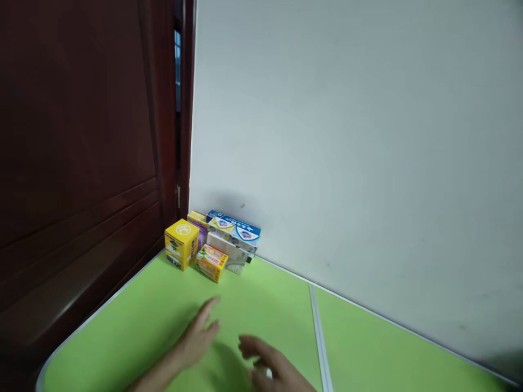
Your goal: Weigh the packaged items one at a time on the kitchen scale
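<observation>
My left hand [195, 336] reaches over the green table, its fingers stretched out and the thumb apart, holding nothing. To its right, my right hand [272, 363] hovers with loosely curved, parted fingers. A small pale spot shows among these fingers, too blurred to make out. Beyond my left hand, and apart from it, lies an orange-and-yellow box [211, 263]. Beside that box stands a yellow cube-shaped box [182, 245]. Behind them are a white-and-grey carton [229, 250], a purple box [202, 235], and blue-and-white boxes [245, 234] with shield logos.
The green folding table [269, 294] has a pale seam strip [321, 337] across it, right of my hands. A grey-white wall [347, 136] runs along its far edge. On the left stands a dark reddish-brown door [81, 136], close to the table's edge.
</observation>
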Tool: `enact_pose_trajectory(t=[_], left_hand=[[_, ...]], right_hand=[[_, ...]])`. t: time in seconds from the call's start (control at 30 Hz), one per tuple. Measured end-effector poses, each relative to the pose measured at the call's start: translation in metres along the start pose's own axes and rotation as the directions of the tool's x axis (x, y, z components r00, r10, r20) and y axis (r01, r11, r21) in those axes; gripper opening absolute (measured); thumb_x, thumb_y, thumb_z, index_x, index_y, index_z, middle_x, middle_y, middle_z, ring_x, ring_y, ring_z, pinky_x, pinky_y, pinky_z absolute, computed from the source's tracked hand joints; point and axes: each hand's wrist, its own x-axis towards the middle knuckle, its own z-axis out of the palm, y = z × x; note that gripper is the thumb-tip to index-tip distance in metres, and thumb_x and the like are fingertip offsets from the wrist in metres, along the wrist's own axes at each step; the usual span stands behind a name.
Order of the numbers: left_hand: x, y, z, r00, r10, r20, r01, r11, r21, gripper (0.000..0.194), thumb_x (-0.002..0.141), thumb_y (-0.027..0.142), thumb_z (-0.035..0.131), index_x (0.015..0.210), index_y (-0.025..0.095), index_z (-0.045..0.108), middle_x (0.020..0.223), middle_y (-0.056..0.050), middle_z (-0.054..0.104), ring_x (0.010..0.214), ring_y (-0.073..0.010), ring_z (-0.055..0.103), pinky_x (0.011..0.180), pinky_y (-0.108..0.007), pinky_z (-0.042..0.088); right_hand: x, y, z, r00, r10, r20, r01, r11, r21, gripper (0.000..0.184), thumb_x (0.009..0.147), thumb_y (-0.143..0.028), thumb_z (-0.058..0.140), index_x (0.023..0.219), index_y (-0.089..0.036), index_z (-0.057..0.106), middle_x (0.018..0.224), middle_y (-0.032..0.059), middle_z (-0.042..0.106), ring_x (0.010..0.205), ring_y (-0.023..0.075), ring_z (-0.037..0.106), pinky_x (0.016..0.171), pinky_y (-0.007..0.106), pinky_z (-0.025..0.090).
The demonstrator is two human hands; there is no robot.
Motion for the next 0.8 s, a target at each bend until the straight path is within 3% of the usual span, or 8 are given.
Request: enact_pose_trajectory(t=[0.1,0.17,0.3,0.43,0.53,0.63,0.7,0.8], left_hand=[[0.054,-0.005,-0.02,0.955,0.062,-0.29,-0.073,0.997,-0.025,0.068,0.077,0.019,0.053,0.143,0.015,0.037,0.155,-0.012,0.032,0.145,-0.0231,0.022,0.118,-0.038,0.014],[0.087,-0.012,-0.026,0.921,0.032,-0.389,-0.053,0.998,-0.044,0.079,0.072,0.012,0.052,0.146,0.012,0.026,0.158,-0.013,0.02,0.147,-0.0234,0.011,0.119,-0.037,0.007],[0.13,-0.029,-0.025,0.892,-0.004,-0.452,-0.041,0.995,-0.09,0.09,0.063,0.003,0.049,0.147,0.014,0.021,0.159,-0.012,0.019,0.147,-0.0223,0.009,0.12,-0.035,0.008],[0.15,-0.039,-0.028,0.884,0.001,-0.467,-0.061,0.992,-0.114,0.085,0.062,0.001,0.046,0.144,0.018,0.03,0.156,-0.009,0.03,0.145,-0.0202,0.021,0.118,-0.034,0.017],[0.156,-0.034,-0.032,0.878,0.007,-0.478,-0.067,0.992,-0.108,0.079,0.063,0.0,0.044,0.139,0.02,0.039,0.15,-0.007,0.041,0.141,-0.0196,0.031,0.117,-0.034,0.023],[0.143,-0.024,-0.027,0.875,0.005,-0.483,-0.053,0.995,-0.086,0.076,0.063,0.001,0.044,0.137,0.017,0.042,0.147,-0.011,0.044,0.139,-0.0243,0.036,0.115,-0.038,0.027],[0.118,-0.019,-0.017,0.886,0.01,-0.464,-0.045,0.997,-0.064,0.078,0.061,0.001,0.045,0.139,0.013,0.041,0.149,-0.015,0.041,0.139,-0.027,0.035,0.115,-0.039,0.028],[0.059,-0.014,0.005,0.937,0.022,-0.349,-0.032,0.999,-0.023,0.084,0.061,0.002,0.045,0.143,0.014,0.035,0.152,-0.011,0.036,0.141,-0.0265,0.032,0.116,-0.038,0.026]], right_hand=[[0.071,-0.008,0.013,0.985,0.011,-0.171,0.036,0.962,0.272,0.069,0.065,-0.052,0.071,0.124,-0.019,0.057,0.124,0.0169,0.062,0.114,0.0315,0.06,0.101,0.049,0.044],[0.117,-0.005,0.024,0.937,0.064,-0.344,0.062,0.937,0.344,0.076,0.06,-0.052,0.07,0.125,-0.017,0.053,0.123,0.0185,0.061,0.115,0.0339,0.06,0.102,0.052,0.042],[0.181,0.01,0.037,0.877,0.094,-0.471,0.077,0.94,0.332,0.091,0.056,-0.049,0.063,0.137,-0.016,0.037,0.135,0.0179,0.052,0.129,0.0378,0.047,0.105,0.057,0.037],[0.208,0.015,0.043,0.856,0.066,-0.512,0.121,0.938,0.324,0.096,0.058,-0.04,0.059,0.144,-0.016,0.025,0.145,0.0144,0.044,0.136,0.0356,0.037,0.107,0.054,0.036],[0.217,0.006,0.049,0.854,0.021,-0.52,0.178,0.928,0.328,0.095,0.058,-0.031,0.056,0.146,-0.017,0.023,0.144,0.0106,0.047,0.135,0.033,0.04,0.106,0.051,0.04],[0.206,-0.008,0.055,0.848,0.001,-0.531,0.224,0.906,0.36,0.091,0.058,-0.026,0.051,0.145,-0.015,0.027,0.134,0.0107,0.057,0.125,0.0323,0.052,0.104,0.049,0.042],[0.18,-0.017,0.055,0.848,0.016,-0.53,0.23,0.889,0.396,0.088,0.058,-0.023,0.05,0.143,-0.014,0.031,0.129,0.0105,0.061,0.121,0.0323,0.055,0.105,0.049,0.04],[0.116,-0.028,0.045,0.879,0.059,-0.474,0.174,0.884,0.434,0.086,0.057,-0.02,0.052,0.141,-0.02,0.038,0.131,0.0081,0.06,0.123,0.032,0.052,0.107,0.051,0.037]])
